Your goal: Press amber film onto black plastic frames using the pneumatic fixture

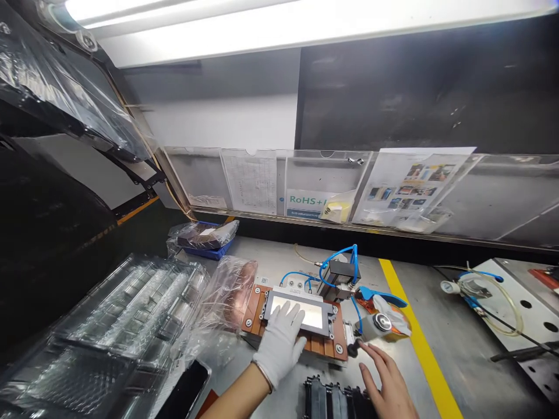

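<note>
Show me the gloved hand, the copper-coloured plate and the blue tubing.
Gloved left hand (279,343): head view, point on the back of the white glove.
Copper-coloured plate (252,308): head view, point on its left strip.
Blue tubing (338,256): head view, point on the top of the arched loop.

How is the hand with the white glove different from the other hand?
The left hand wears a white glove, but the right hand is bare. The left hand rests on the copper-coloured plate, while the right hand is beside that plate, not on it. Both hands are open, with their fingers spread.
</note>
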`<act>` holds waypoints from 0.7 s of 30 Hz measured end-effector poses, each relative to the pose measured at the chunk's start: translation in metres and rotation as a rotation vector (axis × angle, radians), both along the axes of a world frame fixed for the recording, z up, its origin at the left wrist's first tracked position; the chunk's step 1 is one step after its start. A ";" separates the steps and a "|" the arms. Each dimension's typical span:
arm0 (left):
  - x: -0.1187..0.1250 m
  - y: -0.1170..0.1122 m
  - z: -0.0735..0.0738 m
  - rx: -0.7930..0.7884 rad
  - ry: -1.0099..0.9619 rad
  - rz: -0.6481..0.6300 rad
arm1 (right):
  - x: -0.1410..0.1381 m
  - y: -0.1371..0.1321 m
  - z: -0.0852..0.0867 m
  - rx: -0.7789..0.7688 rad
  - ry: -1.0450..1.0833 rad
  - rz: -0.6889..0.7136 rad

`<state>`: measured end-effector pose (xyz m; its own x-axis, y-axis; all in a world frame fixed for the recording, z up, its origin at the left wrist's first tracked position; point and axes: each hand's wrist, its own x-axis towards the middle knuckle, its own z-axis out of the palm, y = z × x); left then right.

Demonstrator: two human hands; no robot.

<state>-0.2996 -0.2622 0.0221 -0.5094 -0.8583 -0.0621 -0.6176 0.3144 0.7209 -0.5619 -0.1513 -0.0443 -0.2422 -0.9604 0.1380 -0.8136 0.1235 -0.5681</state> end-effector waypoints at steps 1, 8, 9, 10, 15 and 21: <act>-0.002 -0.001 -0.003 -0.035 -0.042 -0.031 | 0.000 -0.006 0.001 -0.018 0.049 0.013; -0.001 -0.004 -0.014 -0.161 -0.232 -0.066 | 0.001 -0.025 0.010 0.011 0.063 0.117; 0.003 -0.005 -0.013 -0.170 -0.250 -0.043 | 0.000 -0.025 0.013 0.018 0.059 0.118; 0.009 -0.005 -0.011 -0.176 -0.267 -0.006 | -0.001 -0.024 0.017 0.026 0.051 0.116; 0.051 -0.014 -0.009 -0.113 -0.321 0.279 | 0.008 -0.022 0.030 0.039 -0.054 0.081; 0.063 -0.042 -0.008 0.088 -0.205 0.345 | 0.044 -0.056 0.014 0.112 -0.372 -0.050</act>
<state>-0.2367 -0.3040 0.0137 -0.1620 -0.9636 -0.2128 -0.8099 0.0066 0.5865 -0.5176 -0.2070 -0.0306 -0.3031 -0.9502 -0.0730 -0.5459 0.2359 -0.8039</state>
